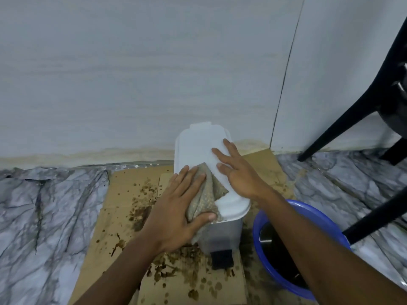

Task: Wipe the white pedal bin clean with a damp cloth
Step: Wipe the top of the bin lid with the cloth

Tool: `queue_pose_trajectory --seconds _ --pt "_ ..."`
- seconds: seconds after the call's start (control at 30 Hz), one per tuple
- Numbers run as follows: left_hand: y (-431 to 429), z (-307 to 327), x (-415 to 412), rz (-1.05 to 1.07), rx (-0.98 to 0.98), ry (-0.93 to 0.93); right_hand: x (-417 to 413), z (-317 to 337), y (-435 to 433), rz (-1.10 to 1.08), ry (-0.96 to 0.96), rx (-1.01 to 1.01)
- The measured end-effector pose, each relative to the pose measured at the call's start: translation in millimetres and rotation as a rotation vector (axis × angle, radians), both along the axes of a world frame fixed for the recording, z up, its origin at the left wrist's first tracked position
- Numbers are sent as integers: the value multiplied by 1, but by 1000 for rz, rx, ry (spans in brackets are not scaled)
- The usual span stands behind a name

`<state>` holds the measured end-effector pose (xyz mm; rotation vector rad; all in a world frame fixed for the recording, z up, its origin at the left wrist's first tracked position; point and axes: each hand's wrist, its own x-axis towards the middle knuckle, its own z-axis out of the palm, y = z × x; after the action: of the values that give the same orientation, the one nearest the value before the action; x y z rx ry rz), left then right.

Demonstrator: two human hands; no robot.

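The white pedal bin stands on stained cardboard near the wall, lid closed, with its black pedal facing me. A grey-brown cloth lies across the near part of the lid and hangs over the bin's left front corner. My left hand lies flat on the cloth with fingers straight and the thumb pressing the cloth against the lid's front edge. My right hand rests flat on the right side of the lid, fingers spread.
Brown splatter covers the cardboard under the bin. A blue basin with dark contents sits right of the bin, under my right forearm. Black chair legs stand at the right. Marble-patterned floor lies on both sides.
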<state>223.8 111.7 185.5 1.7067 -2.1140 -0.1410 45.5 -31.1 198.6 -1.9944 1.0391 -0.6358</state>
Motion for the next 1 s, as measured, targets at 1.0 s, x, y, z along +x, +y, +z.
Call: queue_pose_trajectory --seconds 1.0 --pt "-6 -21 -19 -59 -240 -41 -32 -16 -4 -40 -519 247"
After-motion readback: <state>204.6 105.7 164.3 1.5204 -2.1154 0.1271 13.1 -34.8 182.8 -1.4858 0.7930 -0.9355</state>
